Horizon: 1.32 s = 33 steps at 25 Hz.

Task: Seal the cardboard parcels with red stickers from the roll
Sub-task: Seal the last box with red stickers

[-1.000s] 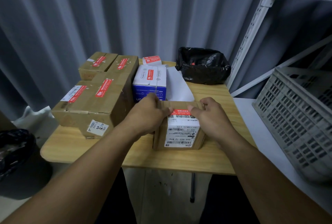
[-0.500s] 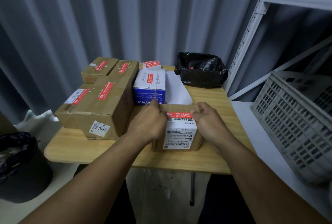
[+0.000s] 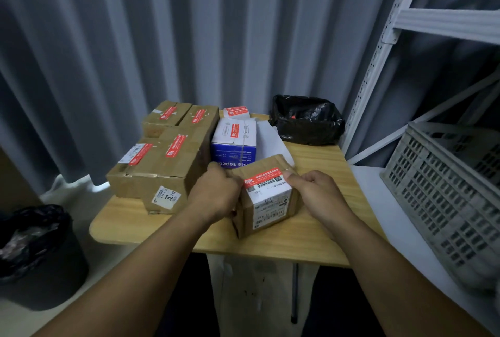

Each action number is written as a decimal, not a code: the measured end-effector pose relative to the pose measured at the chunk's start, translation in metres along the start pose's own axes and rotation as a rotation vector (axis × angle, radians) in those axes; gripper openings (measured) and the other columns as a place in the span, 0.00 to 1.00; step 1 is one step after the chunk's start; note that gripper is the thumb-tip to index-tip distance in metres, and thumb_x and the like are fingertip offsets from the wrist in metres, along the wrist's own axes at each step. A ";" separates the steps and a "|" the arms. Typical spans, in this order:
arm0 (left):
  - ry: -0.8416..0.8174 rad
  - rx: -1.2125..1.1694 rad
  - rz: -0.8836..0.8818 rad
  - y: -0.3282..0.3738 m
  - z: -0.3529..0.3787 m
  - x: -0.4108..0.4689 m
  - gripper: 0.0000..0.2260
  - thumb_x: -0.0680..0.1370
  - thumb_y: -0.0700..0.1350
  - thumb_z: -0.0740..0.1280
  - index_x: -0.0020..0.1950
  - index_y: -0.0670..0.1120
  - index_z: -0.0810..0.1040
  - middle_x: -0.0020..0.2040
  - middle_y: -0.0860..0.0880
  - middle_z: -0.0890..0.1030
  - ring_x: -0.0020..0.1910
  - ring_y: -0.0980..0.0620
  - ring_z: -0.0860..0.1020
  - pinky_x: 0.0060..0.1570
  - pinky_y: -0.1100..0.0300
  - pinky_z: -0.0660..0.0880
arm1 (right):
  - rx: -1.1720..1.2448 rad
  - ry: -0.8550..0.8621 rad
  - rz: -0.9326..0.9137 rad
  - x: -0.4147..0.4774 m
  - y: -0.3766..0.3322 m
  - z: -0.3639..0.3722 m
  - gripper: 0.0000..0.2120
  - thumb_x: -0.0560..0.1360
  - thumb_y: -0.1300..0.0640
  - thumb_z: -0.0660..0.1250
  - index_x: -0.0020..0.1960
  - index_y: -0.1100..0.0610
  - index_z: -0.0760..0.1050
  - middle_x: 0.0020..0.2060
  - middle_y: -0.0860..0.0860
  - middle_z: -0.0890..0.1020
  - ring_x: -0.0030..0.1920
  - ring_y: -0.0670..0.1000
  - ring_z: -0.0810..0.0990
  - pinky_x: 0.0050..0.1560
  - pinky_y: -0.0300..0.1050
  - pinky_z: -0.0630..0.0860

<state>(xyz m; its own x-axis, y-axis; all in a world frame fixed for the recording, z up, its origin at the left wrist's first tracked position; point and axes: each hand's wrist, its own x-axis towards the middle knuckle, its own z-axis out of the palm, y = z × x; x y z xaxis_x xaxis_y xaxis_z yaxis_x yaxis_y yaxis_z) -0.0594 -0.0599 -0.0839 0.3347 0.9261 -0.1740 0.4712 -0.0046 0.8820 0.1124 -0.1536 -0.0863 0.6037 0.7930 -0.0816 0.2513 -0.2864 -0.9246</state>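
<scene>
A small cardboard parcel (image 3: pixel 266 202) with a white shipping label stands near the front of the wooden table (image 3: pixel 319 242), turned at an angle. A red sticker (image 3: pixel 263 175) lies across its top front edge. My left hand (image 3: pixel 216 196) grips the parcel's left side. My right hand (image 3: pixel 315 190) holds its right side, thumb on the sticker's right end. The red sticker roll (image 3: pixel 236 111) sits at the back of the table. Several stickered cardboard boxes (image 3: pixel 159 166) are stacked at the left, and a blue and white box (image 3: pixel 234 141) bearing a sticker stands behind the parcel.
A black plastic bag (image 3: pixel 307 120) sits at the table's back right. A grey plastic crate (image 3: pixel 449 190) rests on a white surface to the right, under a white metal shelf frame (image 3: pixel 378 66). A black-lined bin (image 3: pixel 35 252) stands on the floor at left.
The parcel has been turned so its left corner now points toward me. Both hands stayed on its sides and moved with it.
</scene>
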 end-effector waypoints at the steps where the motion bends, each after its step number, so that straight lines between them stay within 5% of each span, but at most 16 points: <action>1: -0.028 0.018 -0.019 0.000 -0.004 -0.002 0.16 0.80 0.50 0.66 0.65 0.46 0.69 0.58 0.46 0.80 0.53 0.44 0.81 0.41 0.45 0.85 | 0.017 -0.021 -0.009 -0.001 -0.003 0.003 0.13 0.78 0.45 0.68 0.40 0.53 0.76 0.37 0.46 0.83 0.37 0.45 0.79 0.36 0.42 0.72; 7: -0.088 0.240 0.012 0.001 -0.026 -0.013 0.12 0.80 0.50 0.66 0.56 0.42 0.76 0.54 0.42 0.82 0.51 0.41 0.82 0.47 0.45 0.84 | 0.132 -0.071 0.013 0.006 -0.010 0.028 0.12 0.77 0.49 0.71 0.49 0.56 0.75 0.46 0.56 0.84 0.42 0.52 0.83 0.47 0.55 0.85; 12: 0.024 0.489 0.120 -0.003 -0.030 -0.015 0.17 0.80 0.56 0.65 0.51 0.41 0.78 0.45 0.44 0.82 0.47 0.41 0.83 0.44 0.54 0.79 | 0.243 -0.124 0.057 0.010 -0.016 0.051 0.28 0.75 0.55 0.74 0.70 0.57 0.65 0.57 0.53 0.81 0.55 0.52 0.83 0.57 0.54 0.81; 16: 0.053 0.498 0.168 -0.006 -0.037 -0.013 0.16 0.78 0.55 0.70 0.57 0.46 0.75 0.53 0.46 0.80 0.49 0.46 0.81 0.41 0.56 0.74 | 0.222 -0.150 0.032 0.017 -0.012 0.063 0.20 0.72 0.54 0.76 0.59 0.54 0.71 0.53 0.48 0.82 0.54 0.50 0.83 0.60 0.54 0.79; 19: 0.151 0.642 0.319 -0.005 -0.046 -0.013 0.11 0.76 0.50 0.70 0.56 0.49 0.76 0.55 0.47 0.76 0.48 0.45 0.79 0.42 0.54 0.76 | 0.217 -0.150 0.009 0.019 -0.015 0.071 0.12 0.74 0.55 0.74 0.50 0.50 0.71 0.50 0.48 0.83 0.51 0.49 0.83 0.53 0.51 0.81; 24: 0.378 0.682 0.434 0.006 -0.067 -0.011 0.09 0.75 0.49 0.68 0.53 0.50 0.81 0.52 0.48 0.77 0.54 0.45 0.73 0.45 0.54 0.69 | 0.217 -0.192 0.011 0.019 -0.025 0.076 0.05 0.78 0.55 0.70 0.52 0.52 0.74 0.47 0.45 0.83 0.47 0.44 0.81 0.45 0.48 0.81; 27: 0.347 0.674 0.365 0.004 -0.075 -0.002 0.11 0.76 0.46 0.65 0.55 0.48 0.82 0.55 0.45 0.78 0.58 0.42 0.73 0.53 0.51 0.72 | 0.211 -0.200 0.015 0.022 -0.029 0.079 0.02 0.79 0.56 0.68 0.51 0.53 0.75 0.48 0.48 0.84 0.48 0.46 0.82 0.47 0.50 0.82; 33: 0.293 0.709 0.316 -0.005 -0.074 0.009 0.10 0.74 0.44 0.64 0.51 0.49 0.82 0.51 0.46 0.79 0.53 0.43 0.76 0.48 0.50 0.76 | 0.184 -0.204 0.017 0.030 -0.031 0.085 0.02 0.80 0.55 0.66 0.50 0.52 0.77 0.48 0.48 0.85 0.50 0.49 0.84 0.55 0.57 0.82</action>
<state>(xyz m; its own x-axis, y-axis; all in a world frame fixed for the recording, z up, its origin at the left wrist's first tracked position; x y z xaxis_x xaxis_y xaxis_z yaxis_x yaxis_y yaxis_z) -0.1191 -0.0235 -0.0574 0.3579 0.9016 0.2431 0.8262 -0.4270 0.3675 0.0580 -0.0756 -0.0919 0.4367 0.8864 -0.1534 0.0895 -0.2125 -0.9730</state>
